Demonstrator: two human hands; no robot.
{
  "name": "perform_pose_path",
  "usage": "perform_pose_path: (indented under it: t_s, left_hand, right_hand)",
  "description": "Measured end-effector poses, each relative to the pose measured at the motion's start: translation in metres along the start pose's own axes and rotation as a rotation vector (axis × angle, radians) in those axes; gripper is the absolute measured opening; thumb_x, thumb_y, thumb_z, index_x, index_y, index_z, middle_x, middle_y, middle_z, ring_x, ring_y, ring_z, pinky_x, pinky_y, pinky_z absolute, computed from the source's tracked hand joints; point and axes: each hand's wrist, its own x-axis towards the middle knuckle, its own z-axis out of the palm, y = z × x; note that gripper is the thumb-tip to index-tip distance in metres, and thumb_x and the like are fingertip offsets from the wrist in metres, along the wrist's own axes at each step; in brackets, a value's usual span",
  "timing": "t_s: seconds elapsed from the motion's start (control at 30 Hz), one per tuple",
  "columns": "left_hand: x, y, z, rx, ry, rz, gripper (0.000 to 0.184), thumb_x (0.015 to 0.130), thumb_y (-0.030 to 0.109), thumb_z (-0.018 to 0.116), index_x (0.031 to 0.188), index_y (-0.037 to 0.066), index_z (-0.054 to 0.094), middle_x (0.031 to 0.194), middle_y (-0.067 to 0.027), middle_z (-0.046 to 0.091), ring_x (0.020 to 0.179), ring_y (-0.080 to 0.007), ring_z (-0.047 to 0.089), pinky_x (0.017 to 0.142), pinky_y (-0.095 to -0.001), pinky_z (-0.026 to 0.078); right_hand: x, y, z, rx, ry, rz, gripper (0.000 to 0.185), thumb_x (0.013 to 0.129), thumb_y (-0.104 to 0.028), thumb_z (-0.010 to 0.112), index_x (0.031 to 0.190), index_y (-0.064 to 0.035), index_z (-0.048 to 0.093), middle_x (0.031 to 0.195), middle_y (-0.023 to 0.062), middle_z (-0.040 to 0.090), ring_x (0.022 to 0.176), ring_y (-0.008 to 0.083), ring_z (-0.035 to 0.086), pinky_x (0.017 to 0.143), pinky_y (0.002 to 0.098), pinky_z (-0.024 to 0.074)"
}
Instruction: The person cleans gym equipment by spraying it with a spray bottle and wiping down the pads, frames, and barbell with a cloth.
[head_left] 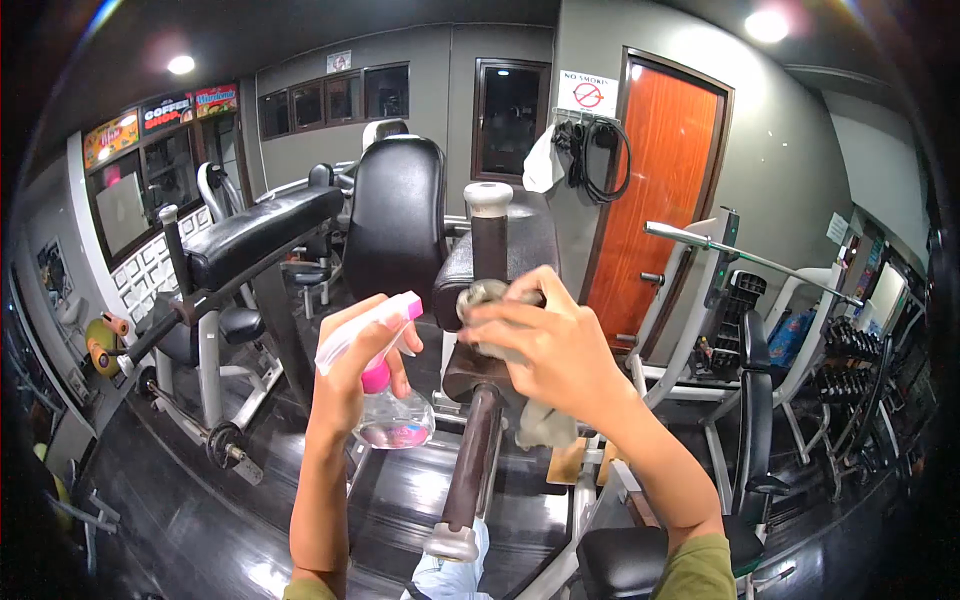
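My left hand (350,365) is wrapped round a clear spray bottle (395,420) with a pink collar and a pink nozzle tip, and a little liquid lies in its base. In my right hand (555,345) is a grey-green cloth (548,427), partly hidden by my fingers and hanging below them. That hand presses the cloth at the dark machine arm, just under an upright grip (489,235) with a pale metal cap. A second dark grip (470,465) points down towards me and ends in a metal cap.
A black padded backrest (396,215) rises ahead, with a long black pad (265,235) to its left. A barbell (750,260) rests on a rack at the right, near a dumbbell rack (850,370). An orange door (660,180) is in the back wall.
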Motion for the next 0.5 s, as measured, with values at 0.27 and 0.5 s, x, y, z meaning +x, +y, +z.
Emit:
perform_pose_path:
  t_s: [0.27, 0.5]
  left_hand:
    - [0.012, 0.020, 0.005, 0.085, -0.042, 0.010, 0.034, 0.090, 0.030, 0.058, 0.080, -0.002, 0.063, 0.071, -0.0058, 0.061, 0.044, -0.0113, 0.055, 0.047, -0.0241, 0.043]
    - [0.022, 0.048, 0.027, 0.176, -0.258, -0.061, 0.030, 0.093, 0.025, 0.057, 0.080, -0.001, 0.063, 0.073, -0.0050, 0.062, 0.045, -0.0111, 0.057, 0.045, -0.0234, 0.042]
  right_hand:
    - [-0.040, 0.012, -0.029, 0.430, -0.106, 0.264, 0.042, 0.064, 0.003, 0.063, 0.101, -0.0136, 0.075, 0.105, 0.0023, 0.073, 0.091, 0.0241, 0.064, 0.086, 0.0353, 0.0526]
    - [-0.066, 0.025, -0.042, 0.832, 0.203, 0.650, 0.039, 0.072, 0.008, 0.057, 0.108, -0.0004, 0.067, 0.103, 0.0047, 0.067, 0.089, 0.0114, 0.062, 0.075, 0.0255, 0.0495]
